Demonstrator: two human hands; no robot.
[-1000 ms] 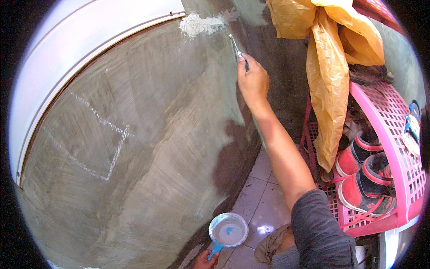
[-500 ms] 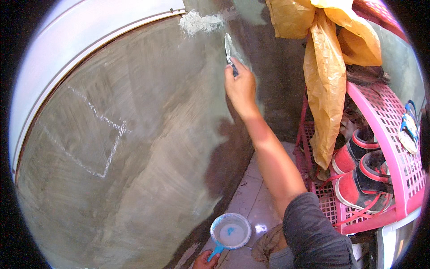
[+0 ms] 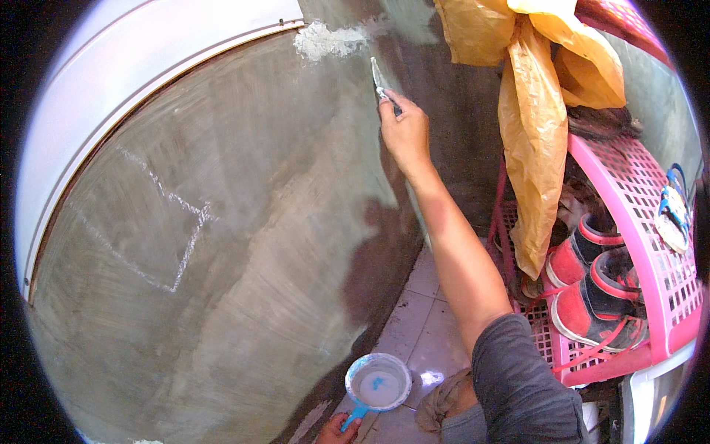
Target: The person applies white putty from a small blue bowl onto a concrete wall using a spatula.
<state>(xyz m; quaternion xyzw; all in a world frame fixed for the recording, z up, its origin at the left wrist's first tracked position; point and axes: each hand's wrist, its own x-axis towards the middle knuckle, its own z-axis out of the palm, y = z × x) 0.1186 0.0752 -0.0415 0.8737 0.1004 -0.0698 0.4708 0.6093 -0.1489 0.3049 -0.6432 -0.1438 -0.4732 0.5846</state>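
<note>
My right hand (image 3: 407, 133) is raised to the grey wall (image 3: 244, 259), its fingers closed round a small putty knife (image 3: 377, 75). The narrow blade points upward, with white filler on it, and appears nearly edge-on. Just above and left of its tip, a rough white filler patch (image 3: 329, 40) covers part of the wall. Low down, my left hand (image 3: 337, 430) grips the blue handle of a round dipper (image 3: 351, 377). Pale whitish stuff with a blue spot shows inside, and its rim is smeared white. Part of my left hand is cut off by the lower edge.
A pink shoe rack (image 3: 629, 192) stands close on the right, holding red and black shoes (image 3: 595, 307) and a sandal (image 3: 673, 214). Yellow plastic bags (image 3: 536, 148) hang over it. White panelling (image 3: 111, 81) borders the wall upper left; chalk lines (image 3: 194, 237) mark the wall. Tiled floor (image 3: 407, 318) lies below.
My right hand has shifted slightly right and down with the putty knife, and the blade now looks narrower. My left hand and the dipper have hardly moved.
</note>
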